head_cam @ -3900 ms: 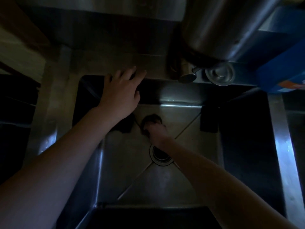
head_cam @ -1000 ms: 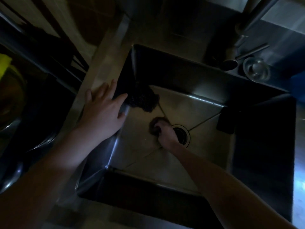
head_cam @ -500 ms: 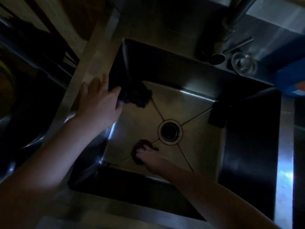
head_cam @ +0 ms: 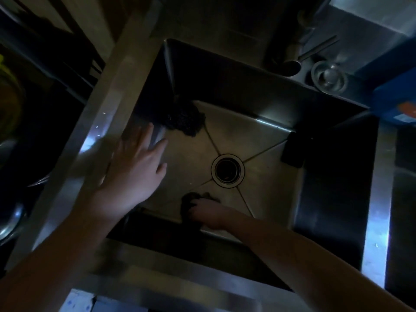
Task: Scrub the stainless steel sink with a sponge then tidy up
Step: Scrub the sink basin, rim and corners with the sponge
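My right hand (head_cam: 209, 213) clutches the dark round sponge (head_cam: 191, 200), pressing it on the steel sink (head_cam: 265, 140) floor near the drain (head_cam: 227, 171); my left hand (head_cam: 135, 167) hovers spread, empty.

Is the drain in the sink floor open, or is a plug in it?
Open. The drain shows as a dark hole inside its metal ring, with no plug in it. The right hand scrubs beside it, not over it.

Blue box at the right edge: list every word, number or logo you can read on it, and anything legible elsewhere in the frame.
Blue box: an orange and white printed patch shows near its lower corner, too blurred and dark to read.
Sink, drain and round metal stopper: no markings visible.
No legible text anywhere in this picture.
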Action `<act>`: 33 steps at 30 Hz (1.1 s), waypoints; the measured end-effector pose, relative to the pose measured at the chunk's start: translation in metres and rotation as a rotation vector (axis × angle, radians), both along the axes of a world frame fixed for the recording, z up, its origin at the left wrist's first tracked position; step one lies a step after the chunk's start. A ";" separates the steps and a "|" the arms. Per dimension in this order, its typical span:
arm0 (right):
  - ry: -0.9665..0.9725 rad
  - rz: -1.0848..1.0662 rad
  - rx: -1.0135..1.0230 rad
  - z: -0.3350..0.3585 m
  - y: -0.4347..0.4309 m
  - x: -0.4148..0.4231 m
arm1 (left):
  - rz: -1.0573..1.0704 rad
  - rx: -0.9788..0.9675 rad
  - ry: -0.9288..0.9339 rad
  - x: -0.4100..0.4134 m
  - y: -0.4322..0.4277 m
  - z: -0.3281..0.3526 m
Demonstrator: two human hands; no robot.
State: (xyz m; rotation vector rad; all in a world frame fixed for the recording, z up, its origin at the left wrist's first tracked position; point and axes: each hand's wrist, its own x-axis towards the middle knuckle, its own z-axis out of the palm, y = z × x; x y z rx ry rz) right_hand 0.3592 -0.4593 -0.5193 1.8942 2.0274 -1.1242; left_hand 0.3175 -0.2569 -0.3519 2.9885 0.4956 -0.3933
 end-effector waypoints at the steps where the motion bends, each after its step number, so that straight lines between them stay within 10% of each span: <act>1: 0.006 -0.047 -0.015 -0.001 -0.013 0.008 | 0.010 -0.016 0.010 0.000 -0.005 0.000; 6: 0.013 -0.366 -0.068 0.004 -0.097 0.047 | 0.030 -0.081 0.009 -0.003 -0.027 -0.004; 14: -0.044 -1.730 -0.025 0.003 -0.149 0.093 | -0.008 -0.136 0.008 0.001 -0.056 -0.001; 26: 0.022 -1.283 0.245 -0.003 -0.067 0.088 | 0.023 -0.168 -0.110 0.000 -0.064 -0.001; 33: -0.027 -1.833 0.336 -0.003 -0.137 0.098 | 0.092 0.031 -0.182 -0.009 -0.028 -0.005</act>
